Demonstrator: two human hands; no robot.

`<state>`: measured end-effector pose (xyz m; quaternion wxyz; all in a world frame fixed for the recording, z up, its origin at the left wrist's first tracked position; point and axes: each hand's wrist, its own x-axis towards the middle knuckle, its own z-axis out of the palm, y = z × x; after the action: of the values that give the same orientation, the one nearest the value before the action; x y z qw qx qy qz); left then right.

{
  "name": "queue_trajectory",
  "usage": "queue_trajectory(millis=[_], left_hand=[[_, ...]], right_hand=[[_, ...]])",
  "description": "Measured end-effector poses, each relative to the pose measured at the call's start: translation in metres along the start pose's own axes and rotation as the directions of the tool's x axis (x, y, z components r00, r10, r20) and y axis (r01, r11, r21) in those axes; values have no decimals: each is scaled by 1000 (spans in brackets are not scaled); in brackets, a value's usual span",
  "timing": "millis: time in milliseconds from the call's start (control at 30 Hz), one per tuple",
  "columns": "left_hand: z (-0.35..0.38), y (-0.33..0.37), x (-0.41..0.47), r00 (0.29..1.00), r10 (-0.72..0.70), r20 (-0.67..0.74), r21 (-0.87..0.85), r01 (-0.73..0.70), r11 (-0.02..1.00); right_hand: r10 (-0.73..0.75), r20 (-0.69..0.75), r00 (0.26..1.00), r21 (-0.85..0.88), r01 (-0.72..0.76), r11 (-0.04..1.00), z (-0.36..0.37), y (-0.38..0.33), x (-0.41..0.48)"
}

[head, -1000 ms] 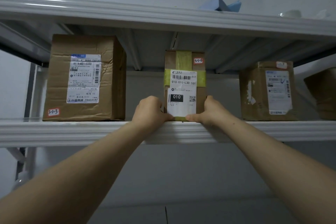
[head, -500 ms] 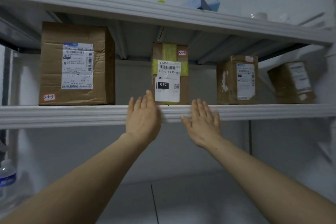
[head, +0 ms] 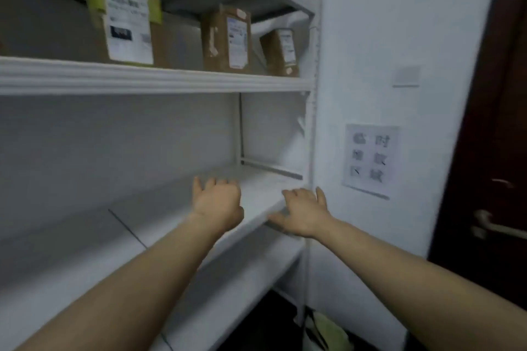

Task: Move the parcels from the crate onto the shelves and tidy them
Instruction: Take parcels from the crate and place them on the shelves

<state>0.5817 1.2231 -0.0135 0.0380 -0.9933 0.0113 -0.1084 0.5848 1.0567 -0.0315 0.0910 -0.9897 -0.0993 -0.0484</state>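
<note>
Three brown cardboard parcels stand on the upper white shelf (head: pixel 148 77). The yellow-taped parcel (head: pixel 125 11) with a big white label is at the left, a second parcel (head: pixel 225 40) is in the middle, and a small tilted parcel (head: pixel 281 53) leans at the right end. My left hand (head: pixel 218 204) and my right hand (head: pixel 303 212) hover empty with fingers spread over the lower shelf (head: pixel 171 214), well below the parcels. The crate is out of view.
The rack's right upright (head: pixel 312 122) stands against a white wall with a paper sign (head: pixel 370 161). A dark door (head: pixel 490 151) with a lever handle is at the far right. A pale green bag (head: pixel 328 330) lies on the dark floor under the rack.
Both hands let go of the yellow-taped parcel, opened and dropped down to the lower shelf. My view swung right and down, so the big left parcel left the frame.
</note>
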Motion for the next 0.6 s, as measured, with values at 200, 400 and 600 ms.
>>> queue_trajectory(millis=[200,400,600], left_hand=[[27,143,-38,950,305,71,-111,-296,949],[31,319,-130,795,601,87,-259,-564,784],[4,493,-280,569,821,52,-396,-743,540]], right_hand=[[356,85,931,12,-358,934,10,116,-126],[655,83,751,85,-660,746,3,221,-295],[842,34,538,137,-837,529,-16,312,-500]])
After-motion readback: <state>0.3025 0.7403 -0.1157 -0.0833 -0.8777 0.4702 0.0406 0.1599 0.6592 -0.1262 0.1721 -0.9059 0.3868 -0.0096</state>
